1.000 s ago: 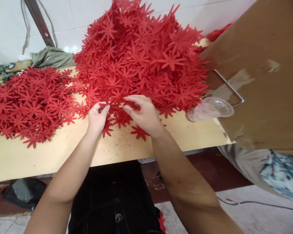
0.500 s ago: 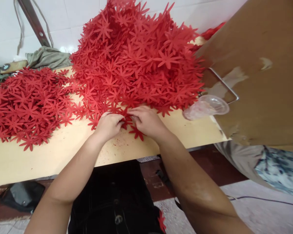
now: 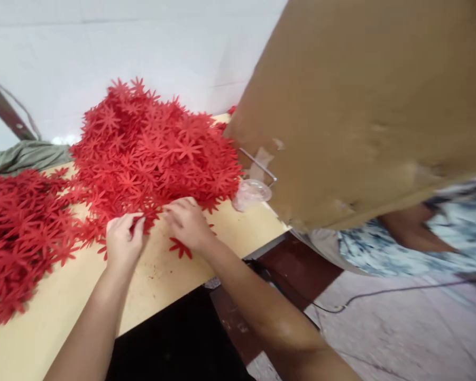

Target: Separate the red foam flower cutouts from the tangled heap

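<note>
Left of the left hand (image 3: pixel 122 241) a flat spread of red flowers (image 3: pixel 14 238) lies sorted, while it pinches one flower beside the right hand (image 3: pixel 188 225), fingers curled at the tall unsorted heap (image 3: pixel 150 153) just beyond on the tabletop (image 3: pixel 174 275).

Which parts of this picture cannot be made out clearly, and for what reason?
- Head view: left hand fingertips, curled into the red flower cut-outs; its grip is unclear.
- Right hand fingertips, buried at the pile's edge.
- Clear plastic cup, blurred; contents unreadable.
- Flatter red heap, cut by the left edge.
- Brown board hides the table's far end.
</note>
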A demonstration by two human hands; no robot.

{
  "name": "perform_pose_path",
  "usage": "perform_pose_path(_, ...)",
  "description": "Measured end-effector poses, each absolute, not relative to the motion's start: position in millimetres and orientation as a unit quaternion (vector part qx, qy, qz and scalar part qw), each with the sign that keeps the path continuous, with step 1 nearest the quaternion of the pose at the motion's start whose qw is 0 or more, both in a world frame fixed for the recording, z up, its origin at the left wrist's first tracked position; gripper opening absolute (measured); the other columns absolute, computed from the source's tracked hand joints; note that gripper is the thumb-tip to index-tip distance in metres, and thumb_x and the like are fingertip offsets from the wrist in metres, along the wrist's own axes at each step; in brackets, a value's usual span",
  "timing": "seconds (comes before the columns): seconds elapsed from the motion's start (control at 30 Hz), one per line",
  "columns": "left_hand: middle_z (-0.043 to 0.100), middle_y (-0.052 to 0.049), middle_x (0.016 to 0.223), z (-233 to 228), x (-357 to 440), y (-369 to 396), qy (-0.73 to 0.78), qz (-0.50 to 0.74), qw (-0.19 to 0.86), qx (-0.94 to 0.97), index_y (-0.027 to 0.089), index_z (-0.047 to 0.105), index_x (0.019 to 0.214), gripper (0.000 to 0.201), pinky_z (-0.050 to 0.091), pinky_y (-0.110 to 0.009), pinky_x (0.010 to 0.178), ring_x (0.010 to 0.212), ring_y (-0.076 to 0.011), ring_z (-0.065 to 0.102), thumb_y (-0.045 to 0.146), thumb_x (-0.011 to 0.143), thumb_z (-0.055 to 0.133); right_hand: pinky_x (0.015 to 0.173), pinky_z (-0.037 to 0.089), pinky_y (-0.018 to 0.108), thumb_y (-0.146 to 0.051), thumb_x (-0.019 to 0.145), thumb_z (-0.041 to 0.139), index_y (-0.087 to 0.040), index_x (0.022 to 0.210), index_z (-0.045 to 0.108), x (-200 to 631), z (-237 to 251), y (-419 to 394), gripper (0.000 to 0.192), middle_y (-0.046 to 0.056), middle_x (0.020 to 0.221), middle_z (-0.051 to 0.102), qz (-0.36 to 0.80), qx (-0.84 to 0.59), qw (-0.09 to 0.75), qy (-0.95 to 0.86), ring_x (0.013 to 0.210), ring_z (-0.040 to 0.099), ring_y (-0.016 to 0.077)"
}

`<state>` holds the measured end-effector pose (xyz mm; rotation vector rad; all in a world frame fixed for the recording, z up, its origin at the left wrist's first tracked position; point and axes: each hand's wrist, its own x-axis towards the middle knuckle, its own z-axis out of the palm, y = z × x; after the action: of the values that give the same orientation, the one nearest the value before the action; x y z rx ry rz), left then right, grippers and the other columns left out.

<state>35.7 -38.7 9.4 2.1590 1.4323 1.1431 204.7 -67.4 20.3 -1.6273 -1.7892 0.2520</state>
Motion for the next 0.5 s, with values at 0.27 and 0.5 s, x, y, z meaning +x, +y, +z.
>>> perform_pose_path(0.27,0.063,0.002,0.064,7,34,-32,0.497,0.477,0.429,0.584,0.017,0.058,0.072,0.022,0.042,-0.021,0.055,0.056,-0.01,0.053,0.038,0.068,0.064,0.059,0.039,0.022,-0.042,0.077,0.06,-0.016,0.067,0.051,159,33,-53,0.029,-0.003,0.064,0.052,0.368,-0.507,0.448,-0.637,0.061,0.047,0.0088)
perform_pose_path(0.5,0.053,0.006,0.052,18,42,-40,0.472,0.506,0.559,0.457,0.017,0.053,0.068,0.035,0.036,-0.018,0.045,0.043,-0.006,0.044,0.049,0.068,0.066,0.065,0.041,0.025,-0.038,0.078,0.054,-0.016,0.063,0.051,168,22,-45,0.026,-0.003,0.063,0.053,0.45,-0.422,0.508,-0.601,0.061,0.046,0.0088)
